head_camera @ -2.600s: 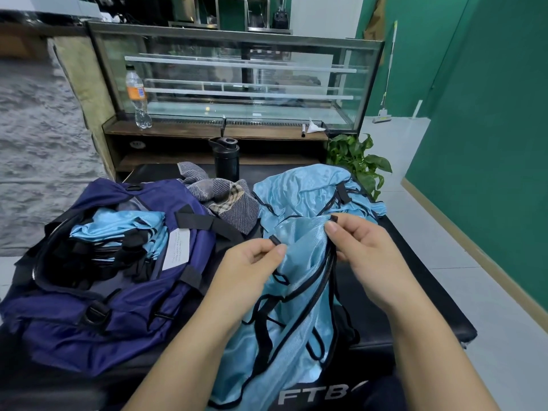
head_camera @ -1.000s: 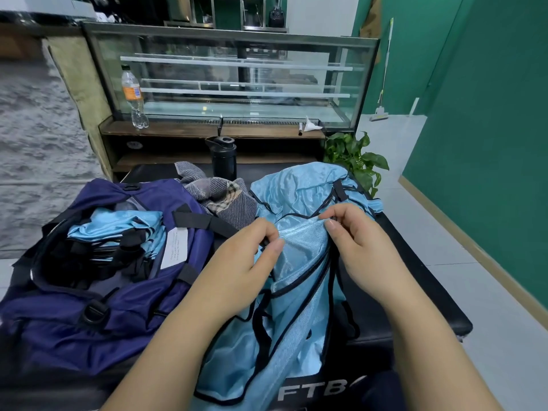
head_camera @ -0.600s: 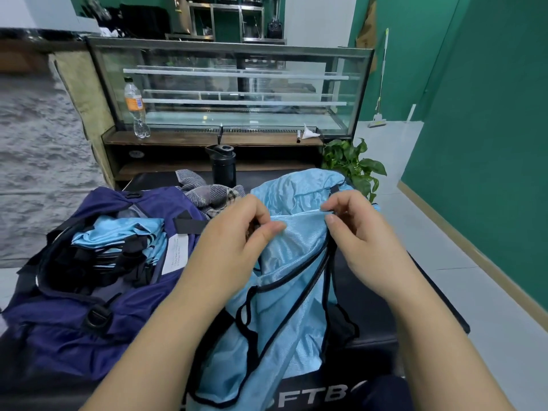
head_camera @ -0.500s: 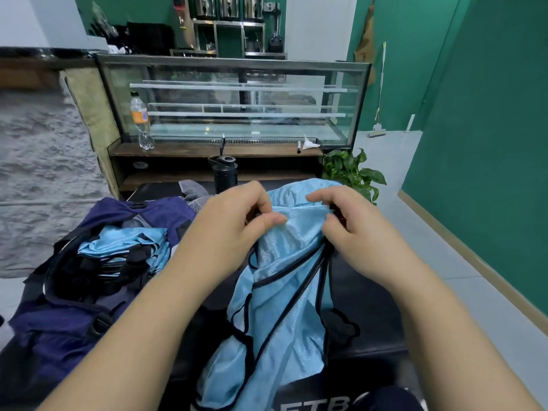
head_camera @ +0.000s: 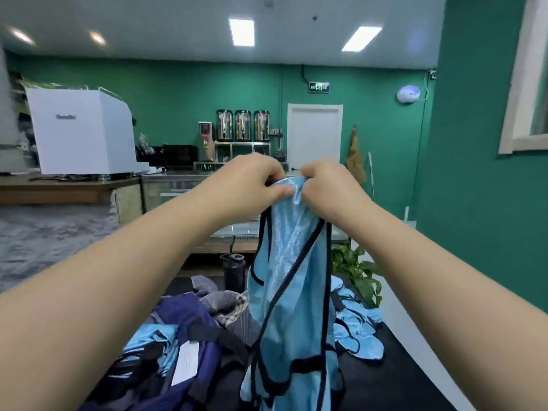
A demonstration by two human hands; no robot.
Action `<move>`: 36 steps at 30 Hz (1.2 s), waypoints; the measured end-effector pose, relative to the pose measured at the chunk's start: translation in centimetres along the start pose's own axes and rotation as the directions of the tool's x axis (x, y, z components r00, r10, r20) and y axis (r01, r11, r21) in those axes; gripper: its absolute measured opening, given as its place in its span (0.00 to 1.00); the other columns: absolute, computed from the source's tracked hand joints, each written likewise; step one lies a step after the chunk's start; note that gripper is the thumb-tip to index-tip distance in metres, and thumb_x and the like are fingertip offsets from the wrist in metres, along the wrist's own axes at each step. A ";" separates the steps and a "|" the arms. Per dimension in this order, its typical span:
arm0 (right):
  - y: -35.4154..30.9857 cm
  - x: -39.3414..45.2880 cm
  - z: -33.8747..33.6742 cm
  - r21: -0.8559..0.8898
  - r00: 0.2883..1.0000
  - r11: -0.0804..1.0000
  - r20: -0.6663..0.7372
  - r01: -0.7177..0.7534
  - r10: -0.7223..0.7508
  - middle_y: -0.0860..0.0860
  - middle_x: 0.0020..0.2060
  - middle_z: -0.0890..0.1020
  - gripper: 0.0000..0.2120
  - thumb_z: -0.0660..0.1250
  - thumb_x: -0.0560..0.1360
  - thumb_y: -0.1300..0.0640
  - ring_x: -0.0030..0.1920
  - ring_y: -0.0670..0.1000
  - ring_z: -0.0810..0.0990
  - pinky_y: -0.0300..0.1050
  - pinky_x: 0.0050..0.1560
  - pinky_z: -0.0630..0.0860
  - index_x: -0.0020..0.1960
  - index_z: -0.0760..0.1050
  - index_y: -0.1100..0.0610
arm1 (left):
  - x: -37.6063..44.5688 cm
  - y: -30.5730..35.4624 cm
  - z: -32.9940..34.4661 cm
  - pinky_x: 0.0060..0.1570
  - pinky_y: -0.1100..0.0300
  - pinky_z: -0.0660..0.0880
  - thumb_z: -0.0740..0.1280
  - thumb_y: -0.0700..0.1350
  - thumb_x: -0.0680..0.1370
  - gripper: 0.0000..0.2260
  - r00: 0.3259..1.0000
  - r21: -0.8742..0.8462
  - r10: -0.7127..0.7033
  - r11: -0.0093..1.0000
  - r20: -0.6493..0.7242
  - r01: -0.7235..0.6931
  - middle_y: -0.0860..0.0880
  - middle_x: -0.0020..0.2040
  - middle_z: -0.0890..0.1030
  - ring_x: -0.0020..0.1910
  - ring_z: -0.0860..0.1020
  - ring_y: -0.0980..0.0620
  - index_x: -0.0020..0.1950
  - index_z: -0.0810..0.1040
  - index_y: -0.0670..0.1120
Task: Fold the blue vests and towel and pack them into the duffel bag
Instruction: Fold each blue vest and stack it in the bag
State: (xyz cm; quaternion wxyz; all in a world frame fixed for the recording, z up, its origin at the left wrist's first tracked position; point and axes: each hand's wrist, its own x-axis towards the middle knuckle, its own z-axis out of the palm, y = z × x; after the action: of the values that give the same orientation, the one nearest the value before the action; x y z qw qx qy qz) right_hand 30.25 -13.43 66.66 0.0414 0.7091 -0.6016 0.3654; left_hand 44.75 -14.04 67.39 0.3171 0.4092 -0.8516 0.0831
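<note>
Up high, both hands pinch the top edge of a blue vest (head_camera: 292,292), left hand (head_camera: 249,185) and right hand (head_camera: 326,191) close together, cloth hanging straight down below them. Underneath, the open duffel bag (head_camera: 189,327) sits on the table (head_camera: 394,378) with folded vests (head_camera: 154,339) inside, the towel (head_camera: 228,307) just behind it.

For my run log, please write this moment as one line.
hands: left, right pinch vest top | vest: raised, hanging | duffel bag: open

Black bottle (head_camera: 234,272), plant (head_camera: 360,272), three urns (head_camera: 243,126), perhaps steel.
</note>
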 end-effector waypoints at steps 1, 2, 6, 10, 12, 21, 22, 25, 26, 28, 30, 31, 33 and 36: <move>-0.4 0.2 -0.7 0.174 0.999 0.984 0.003 -0.034 0.034 0.51 0.31 0.70 0.14 0.56 0.74 0.67 0.37 0.54 0.70 0.44 0.31 0.62 0.32 0.66 0.55 | 0.2 0.3 -0.8 0.28 0.66 0.62 0.65 0.53 0.78 0.10 0.999 -0.042 -0.013 0.999 -0.050 0.011 0.53 0.35 0.74 0.32 0.69 0.58 0.44 0.77 0.47; -0.8 0.4 -1.4 0.300 0.999 0.952 0.011 -0.054 0.053 0.50 0.31 0.69 0.14 0.56 0.77 0.64 0.38 0.54 0.69 0.43 0.32 0.64 0.33 0.65 0.54 | 0.3 0.6 -1.5 0.27 0.66 0.61 0.64 0.53 0.78 0.10 0.995 -0.086 -0.031 0.996 -0.094 0.023 0.53 0.35 0.74 0.31 0.69 0.58 0.42 0.77 0.47; -2.4 -0.1 -4.3 0.461 0.998 0.886 0.015 0.040 -0.053 0.60 0.36 0.76 0.13 0.60 0.77 0.53 0.37 0.51 0.72 0.46 0.41 0.68 0.38 0.73 0.60 | 0.5 1.2 -3.9 0.28 0.61 0.60 0.66 0.52 0.77 0.14 0.970 -0.187 -0.087 0.981 -0.228 0.044 0.49 0.31 0.73 0.29 0.66 0.54 0.38 0.77 0.43; -3.0 -0.3 -6.4 0.431 0.990 0.892 -0.053 0.139 -0.129 0.54 0.35 0.80 0.15 0.64 0.78 0.49 0.36 0.49 0.75 0.46 0.41 0.69 0.37 0.77 0.56 | 0.3 1.3 -6.2 0.29 0.64 0.62 0.73 0.51 0.72 0.13 0.919 -0.170 -0.043 0.985 -0.393 -0.027 0.46 0.35 0.77 0.31 0.69 0.54 0.37 0.78 0.43; -3.4 -0.1 -7.1 0.437 0.982 0.880 -0.110 0.188 -0.155 0.54 0.36 0.79 0.14 0.65 0.78 0.50 0.36 0.49 0.74 0.45 0.40 0.69 0.39 0.78 0.57 | 0.5 1.6 -7.0 0.29 0.68 0.63 0.74 0.51 0.71 0.10 0.911 -0.224 -0.050 0.974 -0.408 -0.047 0.49 0.34 0.77 0.30 0.70 0.58 0.36 0.77 0.46; -3.7 1.1 -6.5 0.481 0.973 0.861 -0.224 0.164 -0.060 0.57 0.30 0.72 0.19 0.65 0.78 0.49 0.31 0.49 0.68 0.42 0.34 0.66 0.43 0.75 0.67 | -1.0 2.8 -5.6 0.20 0.69 0.60 0.65 0.40 0.78 0.05 0.975 -0.712 -0.119 0.667 0.190 0.220 0.48 0.28 0.76 0.18 0.63 0.56 0.50 0.76 0.38; -3.3 1.2 -6.3 0.458 0.969 0.874 -0.243 0.162 -0.052 0.55 0.30 0.67 0.17 0.64 0.79 0.49 0.30 0.48 0.65 0.40 0.33 0.61 0.41 0.74 0.63 | -1.7 3.0 -5.0 0.21 0.67 0.62 0.66 0.40 0.77 0.05 0.966 -0.659 -0.062 0.720 0.250 0.216 0.48 0.27 0.76 0.19 0.65 0.55 0.49 0.76 0.39; -1.3 1.6 -6.1 0.455 0.962 0.883 -0.273 0.117 0.013 0.53 0.34 0.66 0.12 0.62 0.80 0.50 0.34 0.50 0.63 0.42 0.37 0.58 0.42 0.73 0.56 | -4.3 3.4 -3.3 0.25 0.61 0.67 0.67 0.47 0.76 0.09 0.878 -0.332 0.077 0.938 0.472 0.096 0.46 0.33 0.78 0.24 0.70 0.54 0.47 0.75 0.40; -0.5 1.8 -6.0 0.454 0.960 0.886 -0.278 0.093 0.043 0.53 0.35 0.67 0.13 0.61 0.80 0.50 0.35 0.50 0.64 0.42 0.38 0.58 0.42 0.73 0.58 | -5.1 3.4 -2.9 0.25 0.61 0.67 0.67 0.49 0.76 0.10 0.844 -0.182 0.077 0.983 0.531 0.025 0.49 0.33 0.75 0.25 0.69 0.55 0.44 0.74 0.42; 1.2 2.0 -5.9 0.422 0.958 0.906 -0.270 0.024 0.100 0.54 0.35 0.70 0.18 0.61 0.80 0.50 0.34 0.50 0.67 0.43 0.36 0.61 0.44 0.74 0.64 | -6.4 2.9 -2.4 0.31 0.57 0.68 0.65 0.55 0.77 0.14 0.826 0.048 0.038 0.996 0.563 -0.078 0.52 0.35 0.73 0.30 0.70 0.54 0.41 0.70 0.46; 2.4 1.9 -5.7 0.389 0.963 0.921 -0.238 -0.027 0.129 0.54 0.35 0.76 0.17 0.61 0.80 0.50 0.32 0.50 0.70 0.42 0.33 0.65 0.45 0.77 0.64 | -6.6 1.7 -2.5 0.37 0.57 0.72 0.64 0.60 0.76 0.14 0.842 0.116 0.012 0.989 0.540 -0.089 0.54 0.40 0.77 0.36 0.74 0.54 0.43 0.72 0.49; 2.9 1.8 -5.6 0.387 0.965 0.921 -0.225 -0.038 0.135 0.53 0.36 0.77 0.17 0.61 0.80 0.50 0.33 0.49 0.72 0.41 0.33 0.66 0.45 0.77 0.63 | -6.5 0.9 -2.7 0.38 0.60 0.72 0.64 0.61 0.76 0.14 0.855 0.122 0.009 0.989 0.519 -0.085 0.55 0.40 0.77 0.36 0.75 0.56 0.42 0.73 0.51; 3.7 1.9 -5.4 0.393 0.965 0.918 -0.214 -0.057 0.152 0.53 0.37 0.78 0.18 0.61 0.80 0.49 0.34 0.50 0.73 0.42 0.35 0.66 0.45 0.77 0.64 | -5.7 -0.6 -3.2 0.35 0.66 0.69 0.63 0.61 0.76 0.14 0.886 0.136 0.024 0.986 0.463 -0.097 0.57 0.37 0.76 0.34 0.73 0.62 0.37 0.70 0.54; 3.9 2.5 -5.8 0.401 0.960 0.914 -0.230 -0.059 0.163 0.55 0.37 0.77 0.19 0.62 0.80 0.49 0.35 0.51 0.72 0.43 0.36 0.66 0.46 0.77 0.65 | -4.6 -1.9 -4.4 0.30 0.68 0.65 0.62 0.59 0.77 0.15 0.937 0.099 0.073 0.989 0.341 -0.113 0.58 0.31 0.73 0.30 0.71 0.64 0.33 0.69 0.54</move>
State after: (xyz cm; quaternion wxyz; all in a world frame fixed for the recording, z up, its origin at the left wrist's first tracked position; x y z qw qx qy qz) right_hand 24.10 -13.64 70.84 -0.0438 0.6137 -0.5457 0.5690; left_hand 50.42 -10.56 67.81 0.1382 0.3945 -0.9052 0.0765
